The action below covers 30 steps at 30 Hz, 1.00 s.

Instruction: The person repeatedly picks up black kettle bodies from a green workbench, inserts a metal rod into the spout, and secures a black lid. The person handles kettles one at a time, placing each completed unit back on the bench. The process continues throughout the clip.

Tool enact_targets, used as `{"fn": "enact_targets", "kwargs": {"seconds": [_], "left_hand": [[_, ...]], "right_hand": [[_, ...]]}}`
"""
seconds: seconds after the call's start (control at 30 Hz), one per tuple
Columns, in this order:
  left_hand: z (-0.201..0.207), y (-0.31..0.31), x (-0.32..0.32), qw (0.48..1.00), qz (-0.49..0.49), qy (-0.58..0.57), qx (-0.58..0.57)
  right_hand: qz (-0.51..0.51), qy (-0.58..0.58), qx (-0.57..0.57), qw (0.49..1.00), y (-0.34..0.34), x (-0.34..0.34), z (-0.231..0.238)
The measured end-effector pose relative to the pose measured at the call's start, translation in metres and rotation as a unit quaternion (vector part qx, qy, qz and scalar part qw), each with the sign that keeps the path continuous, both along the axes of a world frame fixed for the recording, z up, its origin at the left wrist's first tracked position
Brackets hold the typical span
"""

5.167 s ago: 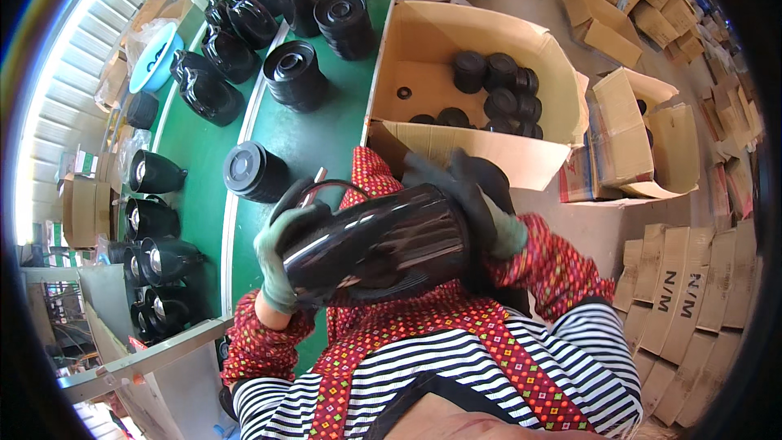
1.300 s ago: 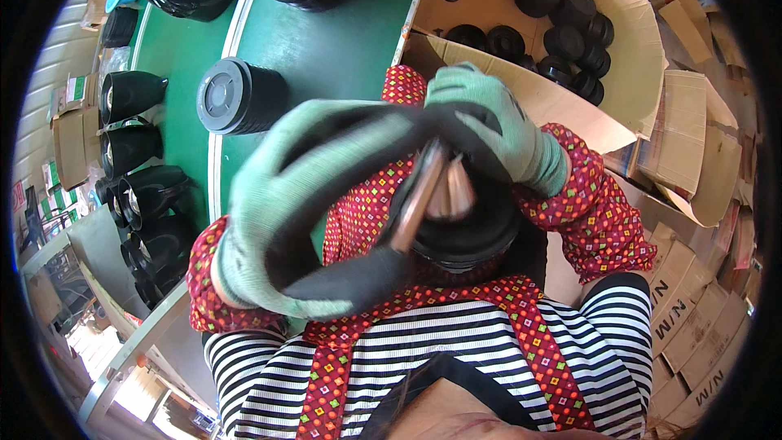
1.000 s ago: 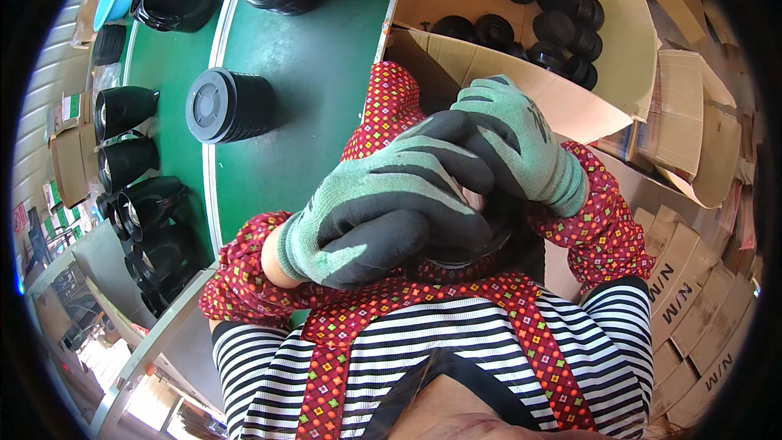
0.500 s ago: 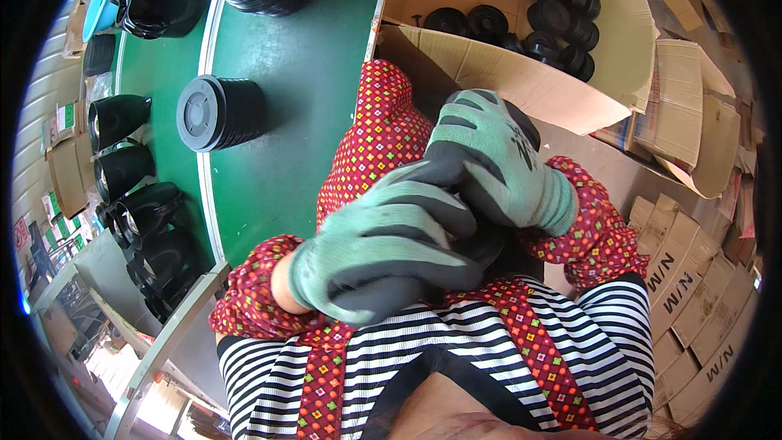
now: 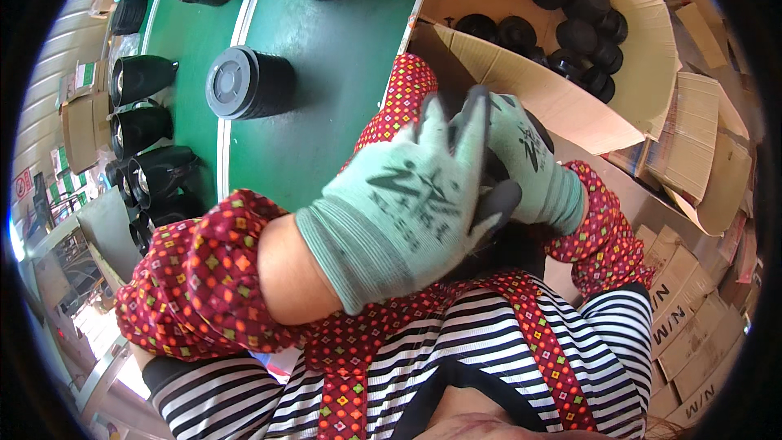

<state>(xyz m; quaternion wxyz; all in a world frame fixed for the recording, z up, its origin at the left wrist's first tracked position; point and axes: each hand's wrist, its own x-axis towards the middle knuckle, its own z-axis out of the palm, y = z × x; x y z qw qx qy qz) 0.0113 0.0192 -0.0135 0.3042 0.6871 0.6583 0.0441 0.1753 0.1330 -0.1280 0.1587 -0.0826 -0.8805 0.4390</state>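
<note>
Head view: your left hand [image 5: 407, 187] and right hand [image 5: 525, 151] are covering a black piece [image 5: 501, 248] at your lap; whether fingers are gripping, cannot tell. Piece seemingly unfinished; black jugs [image 5: 145, 80] are standing on the counter [image 5: 334, 102].

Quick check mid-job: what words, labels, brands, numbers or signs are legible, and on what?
Wording isn't copied here, only located.
Left glove: black lettering and a figure-like mark, green back.
Right glove: similar black print, smaller parts illegible.
Stacked brown cartons: large black letters.
Red-and-white sign, far left: too small.
Green-and-white label, left: too small.
</note>
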Motion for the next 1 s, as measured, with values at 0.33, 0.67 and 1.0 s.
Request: {"fn": "enact_targets", "kwargs": {"seconds": [0.33, 0.67, 1.0], "left_hand": [[-0.086, 0.058, -0.08, 0.972, -0.166, -0.154, -0.056], [-0.145, 0.035, -0.082, 0.952, -0.157, -0.205, 0.164], [-0.16, -0.081, -0.126, 0.926, 0.294, -0.088, 0.218]], "right_hand": [[-0.128, -0.243, 0.103, 0.956, -0.02, 0.011, 0.058], [-0.127, -0.247, 0.19, 0.942, -0.034, 0.006, 0.079], [-0.116, 0.035, 0.032, 0.992, -0.064, 0.049, 0.018]]}}
